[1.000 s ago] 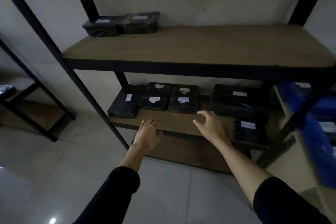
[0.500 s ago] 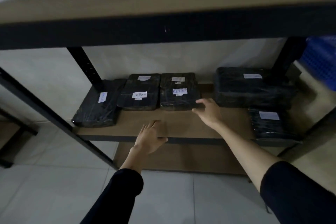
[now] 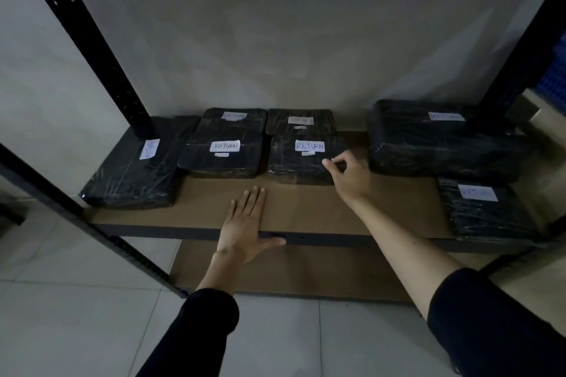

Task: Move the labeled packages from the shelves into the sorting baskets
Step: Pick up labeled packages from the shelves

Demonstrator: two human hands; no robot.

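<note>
Several black plastic-wrapped packages with white RETURN labels lie on the lower wooden shelf [image 3: 306, 214]. My right hand [image 3: 347, 176] has its fingers curled round the right front corner of the middle front package [image 3: 298, 162]. My left hand [image 3: 246, 223] lies flat, fingers straight, on the shelf's front edge, a little in front of the packages. Left of the gripped package sits another labeled package [image 3: 223, 156], with two more stacked behind. A long package [image 3: 134, 174] lies at the far left.
A big package [image 3: 435, 141] and a smaller one [image 3: 487, 208] lie on the shelf's right side. Black metal uprights [image 3: 101, 61] frame the rack and the upper shelf's dark edge crosses the top. Something blue [image 3: 559, 70] shows at the far right. Tiled floor lies below.
The view dropped and closed in on the lower shelf. My right hand reached forward onto the middle package's corner. My left hand came down flat on the shelf edge.
</note>
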